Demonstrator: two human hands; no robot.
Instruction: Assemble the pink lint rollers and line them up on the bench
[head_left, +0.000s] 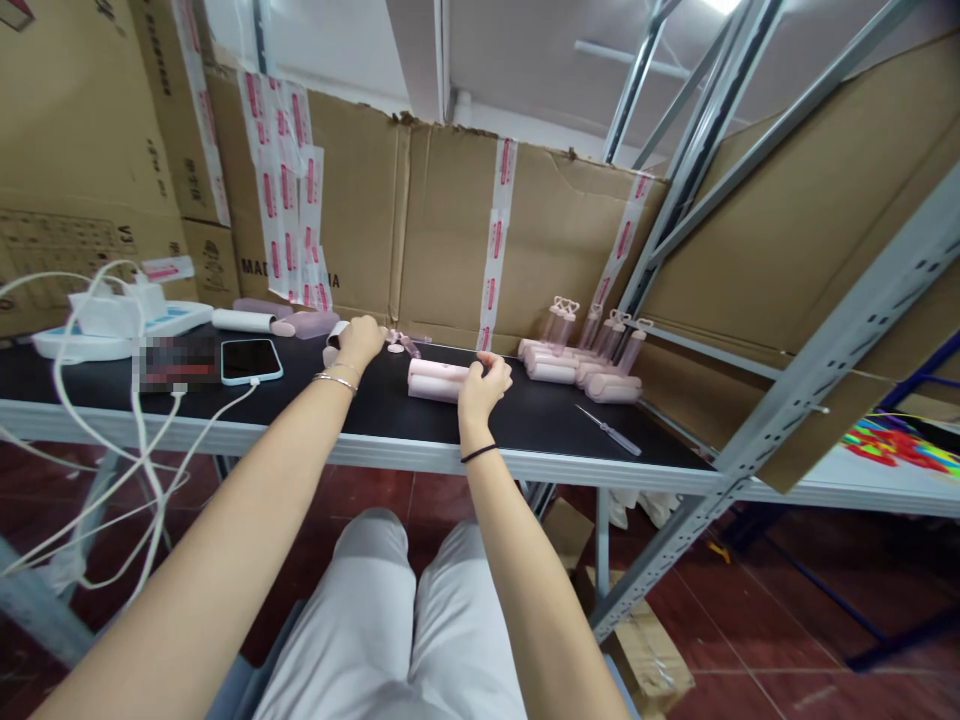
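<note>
My left hand [361,342] is over the back of the black table top, its fingers curled down with their tips hidden. Just past those fingers lie small pink parts [395,347], and a short white and pink cylinder [334,343] is partly behind the hand. A pale pink double-cylinder device [435,381] lies on its side in the middle of the table. My right hand [485,390] is at the right end of this device, fingers curled toward the thumb. Whatever they pinch, if anything, does not show.
Several pink devices with clear tubes [555,362] stand at the back right. A screwdriver [611,432] lies near the front edge. At left are a phone [251,360], a power strip [176,318] and tangled white cables [142,440]. A cardboard wall [442,230] backs the table.
</note>
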